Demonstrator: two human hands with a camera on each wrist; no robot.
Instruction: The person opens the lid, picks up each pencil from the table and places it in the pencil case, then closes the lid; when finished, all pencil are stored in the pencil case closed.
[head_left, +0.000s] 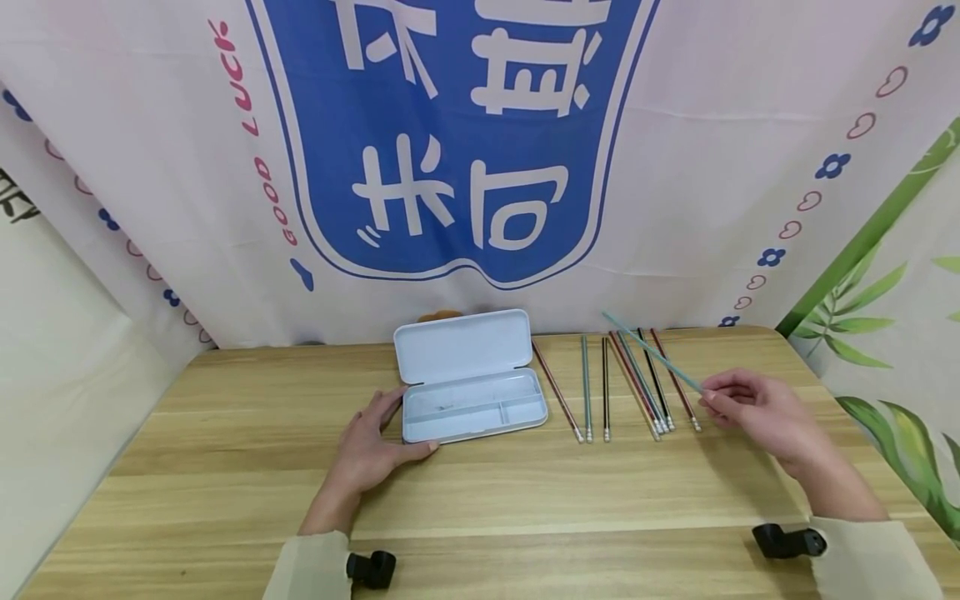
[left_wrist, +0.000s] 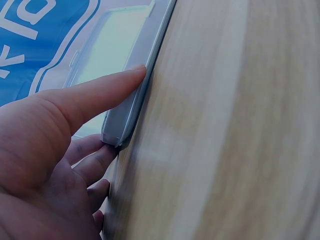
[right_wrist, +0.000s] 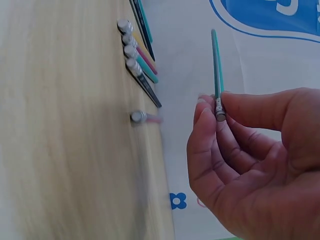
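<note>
A light blue pencil case (head_left: 476, 431) lies with its lid (head_left: 461, 346) raised, its divided tray showing no pencils. My left hand (head_left: 367, 450) holds the case at its left end, thumb along the front edge and fingers around the corner. In the left wrist view, the thumb (left_wrist: 110, 95) presses on the case's rim. My right hand (head_left: 757, 412) pinches a teal pencil (head_left: 652, 350) by its eraser end, raised above the table and pointing up to the left. The right wrist view shows the pencil's eraser (right_wrist: 220, 116) between thumb and fingertips.
Several pencils lie on the wooden table (head_left: 525, 517) to the right of the case, among them a red one (head_left: 557, 390), a teal one (head_left: 587, 387) and a black one (head_left: 606, 387). A printed cloth (head_left: 697, 208) hangs behind the table's back edge.
</note>
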